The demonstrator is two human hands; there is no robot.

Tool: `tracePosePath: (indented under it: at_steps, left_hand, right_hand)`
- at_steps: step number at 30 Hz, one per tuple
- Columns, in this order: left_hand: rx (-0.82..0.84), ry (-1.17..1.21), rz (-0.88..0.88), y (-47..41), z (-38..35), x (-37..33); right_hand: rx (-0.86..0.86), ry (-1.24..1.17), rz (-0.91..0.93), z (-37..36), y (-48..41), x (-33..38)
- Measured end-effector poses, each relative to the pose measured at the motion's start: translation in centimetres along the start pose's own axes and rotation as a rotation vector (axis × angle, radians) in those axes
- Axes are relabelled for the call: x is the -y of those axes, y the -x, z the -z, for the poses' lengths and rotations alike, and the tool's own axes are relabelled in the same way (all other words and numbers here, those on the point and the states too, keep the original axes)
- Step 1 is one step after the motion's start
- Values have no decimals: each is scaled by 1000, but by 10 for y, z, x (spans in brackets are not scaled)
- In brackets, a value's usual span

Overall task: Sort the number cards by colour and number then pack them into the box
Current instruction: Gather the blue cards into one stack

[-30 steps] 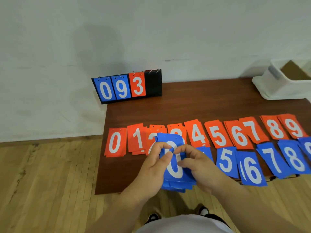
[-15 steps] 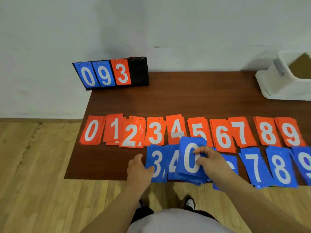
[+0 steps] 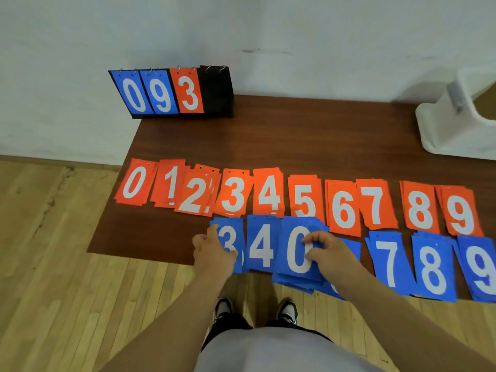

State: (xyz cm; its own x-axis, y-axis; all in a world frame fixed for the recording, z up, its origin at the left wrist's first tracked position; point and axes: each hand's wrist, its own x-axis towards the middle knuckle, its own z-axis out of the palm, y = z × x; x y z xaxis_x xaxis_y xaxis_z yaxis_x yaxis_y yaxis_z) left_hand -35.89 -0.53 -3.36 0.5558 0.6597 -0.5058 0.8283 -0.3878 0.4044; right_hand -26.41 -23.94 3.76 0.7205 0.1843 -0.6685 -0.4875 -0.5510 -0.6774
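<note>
Pinching the blue 0 stack (image 3: 295,253) at its right side, the right hand (image 3: 331,255) holds it at the near edge of the brown table (image 3: 295,138), just right of the blue 4 pile (image 3: 261,245). The left hand (image 3: 212,253) grips the left edge of the blue 3 pile (image 3: 229,238), thumb on top. Behind them the red piles (image 3: 304,197) run 0 to 9 in a row, the blue 7, 8 and 9 piles (image 3: 432,267) lie to the right, a flip scoreboard (image 3: 171,93) stands at the far left corner and a white box (image 3: 451,124) sits at the far right.
</note>
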Motion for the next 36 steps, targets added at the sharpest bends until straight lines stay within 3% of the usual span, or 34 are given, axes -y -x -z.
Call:
tracePosePath:
  at_steps: [8, 16, 20, 23, 25, 28, 36]
  left_hand:
    - [99, 214, -89, -2, 7, 14]
    - [126, 425, -153, 12, 75, 29]
    - [179, 570, -247, 18, 114, 17]
    - [273, 636, -310, 22, 138, 7]
    - [332, 676, -363, 28, 151, 2]
    - [393, 748, -433, 40, 169, -5]
    - [483, 816, -629, 65, 189, -25]
  right_hand:
    - [-34, 4, -33, -22, 8, 10]
    - [-124, -129, -48, -45, 23, 26]
    - [-52, -432, -20, -63, 41, 52]
    - [137, -802, 46, -75, 54, 74]
    - [232, -904, 135, -82, 61, 89]
    - [234, -885, 213, -92, 70, 103]
    - [40, -626, 253, -98, 87, 107]
